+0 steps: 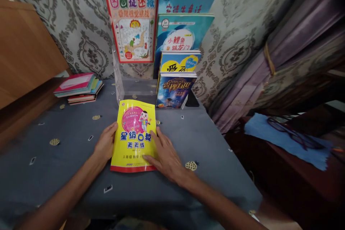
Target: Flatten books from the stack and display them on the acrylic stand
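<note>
A yellow workbook point(133, 151) with a red bottom edge and a cartoon child on its cover is tilted up over the table, between my two hands. My left hand point(106, 141) grips its left edge, the fingers partly hidden behind it. On the other side my right hand point(166, 152) holds the right edge, with the thumb lying on the front cover. Just beyond the workbook stands a clear tiered book rack point(120, 75). A red-bordered picture book point(132, 21) rests at its upper left. Down its right side sit several books, with a dark blue book point(175, 90) lowest.
A small pile of books point(78, 86) lies at the table's back left. A dark flat object point(193, 100) is beside the rack. Patterned wallpaper backs the table point(67, 161). To the right hang a tied curtain point(248, 79) and a blue cloth point(285, 140) with glasses on it.
</note>
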The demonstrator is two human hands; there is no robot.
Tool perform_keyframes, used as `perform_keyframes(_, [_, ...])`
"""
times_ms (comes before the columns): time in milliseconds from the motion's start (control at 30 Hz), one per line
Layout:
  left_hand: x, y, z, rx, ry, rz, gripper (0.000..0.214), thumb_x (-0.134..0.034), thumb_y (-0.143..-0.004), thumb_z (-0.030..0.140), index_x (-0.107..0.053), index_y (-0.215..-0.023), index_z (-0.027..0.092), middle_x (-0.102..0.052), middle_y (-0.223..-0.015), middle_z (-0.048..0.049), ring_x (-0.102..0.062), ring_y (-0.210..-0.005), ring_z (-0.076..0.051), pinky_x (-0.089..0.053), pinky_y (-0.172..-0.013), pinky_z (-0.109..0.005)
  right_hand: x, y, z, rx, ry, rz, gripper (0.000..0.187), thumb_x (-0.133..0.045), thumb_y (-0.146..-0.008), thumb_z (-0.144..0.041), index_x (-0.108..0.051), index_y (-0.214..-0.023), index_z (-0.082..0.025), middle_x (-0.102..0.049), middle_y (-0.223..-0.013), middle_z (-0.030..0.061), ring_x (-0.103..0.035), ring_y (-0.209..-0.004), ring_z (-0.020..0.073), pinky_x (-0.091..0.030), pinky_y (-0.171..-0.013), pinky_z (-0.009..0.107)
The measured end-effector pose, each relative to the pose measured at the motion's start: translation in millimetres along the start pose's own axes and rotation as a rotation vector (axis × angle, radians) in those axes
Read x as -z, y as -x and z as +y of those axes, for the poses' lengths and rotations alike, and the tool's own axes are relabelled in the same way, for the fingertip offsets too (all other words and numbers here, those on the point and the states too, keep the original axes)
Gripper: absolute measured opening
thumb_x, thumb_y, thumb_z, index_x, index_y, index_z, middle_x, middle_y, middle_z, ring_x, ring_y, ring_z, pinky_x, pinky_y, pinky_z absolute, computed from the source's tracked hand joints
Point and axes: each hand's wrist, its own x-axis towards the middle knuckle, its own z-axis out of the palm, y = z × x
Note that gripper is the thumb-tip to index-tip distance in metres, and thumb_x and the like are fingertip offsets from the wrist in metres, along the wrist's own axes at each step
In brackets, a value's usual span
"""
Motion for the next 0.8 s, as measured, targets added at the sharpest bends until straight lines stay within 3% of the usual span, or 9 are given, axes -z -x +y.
perform_keyframes(100, [0.0,-4,-1,-0.065,0.012,-0.029,0.029,-0.083,-0.067,0.032,-0.068,-0.088,0.017,-0.077,-0.075,-0.0038,-0.076,-0.075,-0.025,-0.063,-0.071,-0.037,-6,-11,12,-0.077,-0.356,0.103,0.091,-0.062,-0.089,-0.047,-0.013,-0.161,-0.023,-0.044,-0.155,0.0192,-0.057,-0.129,0.0333,-0.050,-0.103,0.056])
perform_keyframes(167, [-1.7,-6,0,-0.117,0.018,-0.026,0.039,-0.087,-0.060,0.036,-0.068,-0.089,0.017,-0.076,-0.075,-0.0028,-0.075,-0.077,-0.026,-0.062,-0.072,-0.037,-9,-22,17,-0.156,-0.603,0.141,0.093,-0.064,-0.084,-0.045,-0.016,-0.160,-0.021,-0.056,-0.143,0.0193,-0.068,-0.106,0.0289,-0.058,-0.088,0.050])
perform_keyframes(300, [-9.5,-10,4,-0.244,-0.008,-0.078,0.050,-0.089,-0.057,0.048,-0.067,-0.089,0.017,-0.076,-0.077,-0.0021,-0.074,-0.081,-0.025,-0.061,-0.073,-0.035,-8,-43,13,-0.294,-0.997,0.145,0.065,-0.064,-0.081,-0.049,-0.055,-0.137,-0.017,-0.073,-0.112,0.0132,-0.072,-0.092,0.0262,-0.059,-0.081,0.042])
perform_keyframes(400, [-17.8,-11,10,-0.358,-0.035,-0.071,0.048,-0.087,-0.059,0.053,-0.066,-0.085,0.018,-0.074,-0.077,-0.0006,-0.073,-0.080,-0.022,-0.059,-0.071,-0.030,-3,-57,-2,-0.386,-1.212,0.257,0.043,-0.063,-0.080,-0.049,-0.068,-0.110,-0.018,-0.076,-0.099,0.0090,-0.072,-0.089,0.0261,-0.058,-0.078,0.039])
perform_keyframes(500, [-25.5,-12,17,-0.492,-0.095,-0.037,0.041,-0.081,-0.068,0.054,-0.065,-0.081,0.018,-0.072,-0.077,0.0008,-0.069,-0.076,-0.018,-0.055,-0.066,-0.024,0,-70,-21,-0.410,-1.279,0.431,0.038,-0.060,-0.083,-0.053,-0.069,-0.097,-0.019,-0.076,-0.093,0.0064,-0.069,-0.088,0.0248,-0.056,-0.075,0.036])
perform_keyframes(600, [-30.8,-14,23,-0.616,-0.205,-0.056,0.040,-0.071,-0.079,0.058,-0.064,-0.078,0.019,-0.070,-0.076,0.0005,-0.064,-0.073,-0.016,-0.051,-0.064,-0.023,4,-81,-37,-0.341,-1.246,0.547,0.042,-0.051,-0.089,-0.060,-0.065,-0.091,-0.020,-0.073,-0.088,0.0044,-0.065,-0.087,0.0230,-0.054,-0.076,0.034])
perform_keyframes(800, [-37.5,-19,24,-0.742,-0.275,-0.157,0.052,-0.061,-0.083,0.071,-0.063,-0.072,0.019,-0.068,-0.073,-0.0014,-0.062,-0.075,-0.018,-0.050,-0.068,-0.026,14,-102,-42,-0.087,-0.927,0.713,0.049,-0.038,-0.094,-0.068,-0.048,-0.074,-0.024,-0.054,-0.073,-0.0017,-0.050,-0.073,0.0166,-0.047,-0.072,0.029])
